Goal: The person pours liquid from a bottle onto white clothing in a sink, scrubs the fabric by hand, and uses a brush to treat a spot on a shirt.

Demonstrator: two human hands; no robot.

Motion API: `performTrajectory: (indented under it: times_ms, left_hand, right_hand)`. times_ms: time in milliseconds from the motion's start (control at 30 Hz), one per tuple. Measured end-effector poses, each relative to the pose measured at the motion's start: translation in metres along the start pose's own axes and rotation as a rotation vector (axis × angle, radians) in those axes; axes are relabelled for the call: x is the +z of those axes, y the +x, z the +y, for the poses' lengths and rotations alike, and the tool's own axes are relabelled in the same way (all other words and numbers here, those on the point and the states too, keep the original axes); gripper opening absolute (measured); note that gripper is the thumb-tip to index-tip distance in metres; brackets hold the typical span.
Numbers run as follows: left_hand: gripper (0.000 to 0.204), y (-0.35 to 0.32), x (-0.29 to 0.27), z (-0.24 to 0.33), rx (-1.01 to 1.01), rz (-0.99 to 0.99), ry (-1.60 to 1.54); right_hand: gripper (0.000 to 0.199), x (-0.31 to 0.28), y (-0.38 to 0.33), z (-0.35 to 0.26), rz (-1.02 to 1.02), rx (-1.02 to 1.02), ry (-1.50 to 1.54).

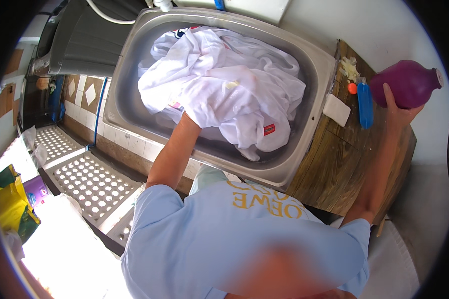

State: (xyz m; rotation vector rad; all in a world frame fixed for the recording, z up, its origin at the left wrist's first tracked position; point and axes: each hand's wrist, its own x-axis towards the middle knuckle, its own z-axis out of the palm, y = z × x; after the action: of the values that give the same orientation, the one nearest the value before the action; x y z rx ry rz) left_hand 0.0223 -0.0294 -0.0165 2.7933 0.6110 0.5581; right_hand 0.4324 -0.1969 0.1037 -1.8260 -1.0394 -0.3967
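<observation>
Light-blue shirt (pixel 184 239), yellow lettering (pixel 267 204)

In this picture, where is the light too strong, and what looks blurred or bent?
Head view: the lower left burns out to white; a patch over the blue shirt is blurred; long edges of the metal sink bow slightly.

laundry (pixel 224 82): wrinkled cloth | sink (pixel 321 94): smooth metal | tabletop (pixel 324 164): grained wood | bottle (pixel 406 82): glossy, probably plastic
</observation>
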Motion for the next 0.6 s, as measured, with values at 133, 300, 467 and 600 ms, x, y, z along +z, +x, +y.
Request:
performTrajectory:
  times_ms: [133,300,467,600]
  left_hand:
    - [0.048,-0.021,-0.004,-0.013,-0.287,0.017,-0.268]
    - [0.055,-0.050,0.025,-0.049,-0.463,0.265,-0.742]
    - [0.062,-0.058,0.010,-0.057,-0.428,0.233,-0.780]
    - [0.056,-0.071,0.021,-0.070,-0.599,0.362,-1.448]
  right_hand:
    - [0.105,0.013,-0.010,-0.040,-0.179,-0.029,0.107]
    - [0.101,0.050,-0.028,-0.086,-0.459,-0.068,0.265]
    - [0.092,0.098,-0.045,-0.121,-0.702,-0.281,0.318]
    - [0.091,0.123,-0.050,-0.143,-0.783,-0.434,0.234]
